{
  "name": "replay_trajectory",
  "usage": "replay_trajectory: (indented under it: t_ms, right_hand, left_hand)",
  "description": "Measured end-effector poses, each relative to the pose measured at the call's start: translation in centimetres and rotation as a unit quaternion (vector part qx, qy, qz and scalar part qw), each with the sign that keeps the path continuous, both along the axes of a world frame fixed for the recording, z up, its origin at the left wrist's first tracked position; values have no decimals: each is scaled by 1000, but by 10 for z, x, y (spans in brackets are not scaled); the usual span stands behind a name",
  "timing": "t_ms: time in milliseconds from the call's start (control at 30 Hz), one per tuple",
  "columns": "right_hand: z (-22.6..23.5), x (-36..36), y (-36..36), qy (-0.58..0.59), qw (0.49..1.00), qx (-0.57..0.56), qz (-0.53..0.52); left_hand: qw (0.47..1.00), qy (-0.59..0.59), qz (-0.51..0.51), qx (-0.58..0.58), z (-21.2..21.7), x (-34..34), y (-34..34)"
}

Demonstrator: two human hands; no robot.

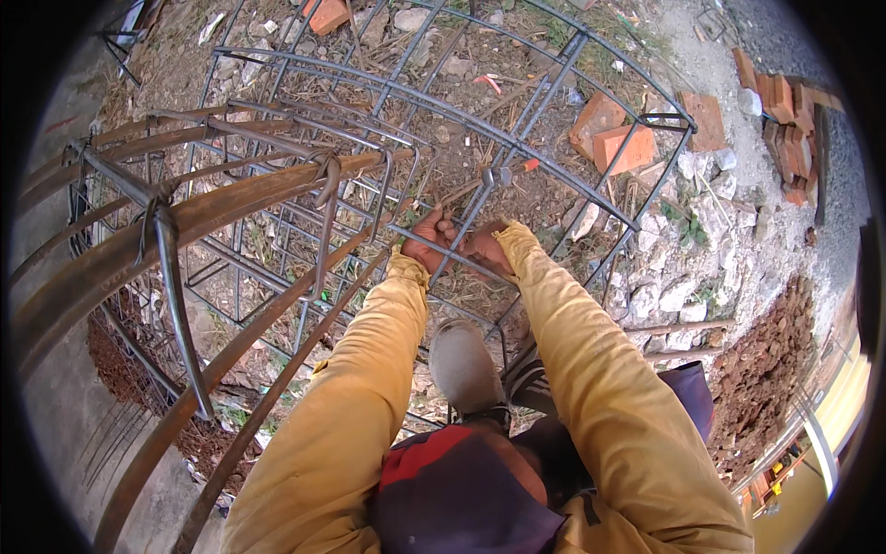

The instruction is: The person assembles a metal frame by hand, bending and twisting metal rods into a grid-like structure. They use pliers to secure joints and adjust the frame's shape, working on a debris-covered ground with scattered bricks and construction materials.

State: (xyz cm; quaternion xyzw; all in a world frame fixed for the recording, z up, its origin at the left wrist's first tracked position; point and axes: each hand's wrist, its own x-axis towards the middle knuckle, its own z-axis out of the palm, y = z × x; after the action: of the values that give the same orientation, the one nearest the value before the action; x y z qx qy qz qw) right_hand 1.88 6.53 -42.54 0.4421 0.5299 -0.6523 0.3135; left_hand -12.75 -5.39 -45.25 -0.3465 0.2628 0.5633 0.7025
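Both hands meet at a thin steel bar of a rebar cage (540,159) in front of me. My left hand (427,242) has its fingers curled beside the bar; what they pinch is too small to tell. On the bar's other side, my right hand (485,248) is closed, its fingertips partly hidden behind the steel. Just above the hands, a small grey metal tool head (496,175) rests against the crossing bars; its exact kind is unclear. Yellow sleeves cover both forearms.
Thick rusty bars with bent stirrups (249,185) stretch across the left side, close to my left arm. Red bricks (624,148) lie at the right, with a brick stack (789,129) farther out. White rubble (664,286) and a reddish soil heap (761,369) flank my right arm.
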Motion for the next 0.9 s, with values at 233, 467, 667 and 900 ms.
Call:
replay_trajectory:
  t_ms: [233,467,667,900]
  right_hand:
    - [87,8,47,94,832,534,-118]
    - [109,-1,61,231,808,534,-95]
    - [161,15,32,319,788,503,-155]
    - [245,22,57,480,713,400,-318]
  left_hand:
    - [937,259,-190,-135,-16,-12,-1]
    - [632,613,-459,-123,-17,-17,-5]
    - [962,268,-28,-50,-8,0,-17]
    - [940,323,-51,-91,21,10,-8]
